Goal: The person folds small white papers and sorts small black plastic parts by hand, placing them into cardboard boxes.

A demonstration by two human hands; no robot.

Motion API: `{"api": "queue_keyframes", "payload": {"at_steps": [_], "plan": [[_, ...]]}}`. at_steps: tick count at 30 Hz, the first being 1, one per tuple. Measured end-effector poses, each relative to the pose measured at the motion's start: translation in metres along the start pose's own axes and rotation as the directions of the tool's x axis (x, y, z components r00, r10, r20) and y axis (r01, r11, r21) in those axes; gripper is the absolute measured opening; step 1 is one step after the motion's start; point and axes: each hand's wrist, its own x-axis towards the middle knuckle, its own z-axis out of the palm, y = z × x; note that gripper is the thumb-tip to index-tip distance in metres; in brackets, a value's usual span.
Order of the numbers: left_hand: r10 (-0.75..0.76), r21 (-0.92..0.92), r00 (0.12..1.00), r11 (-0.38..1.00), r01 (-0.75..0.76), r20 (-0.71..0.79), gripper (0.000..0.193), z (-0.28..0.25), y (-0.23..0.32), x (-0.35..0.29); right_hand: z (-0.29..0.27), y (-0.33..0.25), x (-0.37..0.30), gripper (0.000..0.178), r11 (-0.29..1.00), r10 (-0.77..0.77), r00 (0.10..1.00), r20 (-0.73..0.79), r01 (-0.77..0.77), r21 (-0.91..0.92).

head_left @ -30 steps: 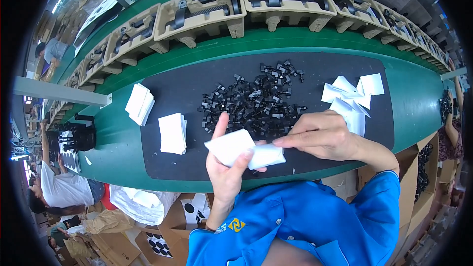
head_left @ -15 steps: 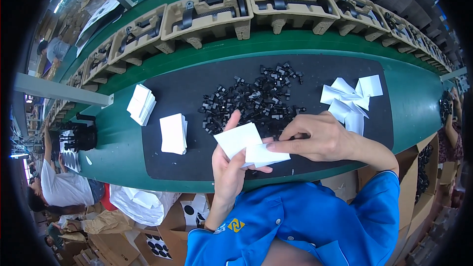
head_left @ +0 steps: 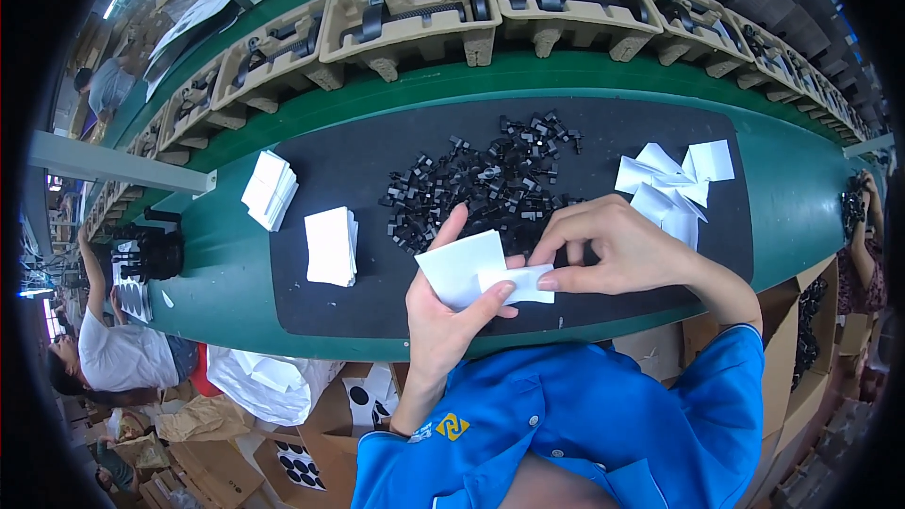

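Observation:
My left hand (head_left: 438,325) holds white paper sheets (head_left: 460,266) between its thumb and fingers, its index finger raised behind them. A smaller folded white paper (head_left: 531,286) lies over their right part, with the left thumb pressed on it. My right hand (head_left: 617,247) pinches that folded paper at its right end with thumb and forefinger. Just beyond both hands lies a heap of small black plastic parts (head_left: 481,184) on the dark mat (head_left: 368,165). Several loose folded papers (head_left: 660,179) lie right of the heap. A neat stack of white papers (head_left: 330,245) sits left of my left hand.
Another paper stack (head_left: 269,190) stands at the mat's left edge. Moulded cardboard trays (head_left: 415,38) with black parts line the green bench's far side. A black device (head_left: 156,250) stands at left. Open cartons (head_left: 787,358) flank me below. Co-workers (head_left: 127,349) are at both sides.
My right hand has shifted to pinch the folded paper's right end. My left thumb has slid right onto that paper. The row of trays has moved slightly to the right.

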Motion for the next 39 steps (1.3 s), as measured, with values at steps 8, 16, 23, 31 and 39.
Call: {"api": "queue_keyframes", "payload": {"at_steps": [8, 16, 23, 31, 39], "plan": [[0.010, 0.122, 0.999, 0.993, -0.004, -0.046, 0.072, -0.006, 0.004, -0.010, 0.016, 0.003, 0.014, 0.014, 0.999, 0.036, 0.996, 0.079, -0.039, 0.027], [-0.037, -0.001, 0.995, 0.999, 0.037, -0.093, 0.048, -0.015, -0.028, -0.008, 0.029, 0.001, 0.010, 0.014, 0.992, -0.114, 0.993, 0.040, 0.116, -0.052], [0.158, 0.064, 0.952, 0.987, -0.146, -0.263, 0.038, -0.026, -0.043, -0.016, 0.016, -0.014, 0.022, 0.028, 0.941, -0.042, 0.959, 0.282, 0.133, -0.311], [0.346, 0.061, 0.703, 0.916, -0.397, -0.622, 0.049, -0.099, -0.005, -0.019, -0.197, 0.034, 0.032, 0.027, 0.440, -0.108, 0.579, -0.808, -0.701, -0.561], [0.295, 0.020, 0.801, 0.942, -0.334, -0.520, 0.054, -0.097, -0.024, -0.025, -0.194, 0.078, 0.078, 0.013, 0.076, -0.067, 0.597, -0.799, -0.796, -0.601]]}}
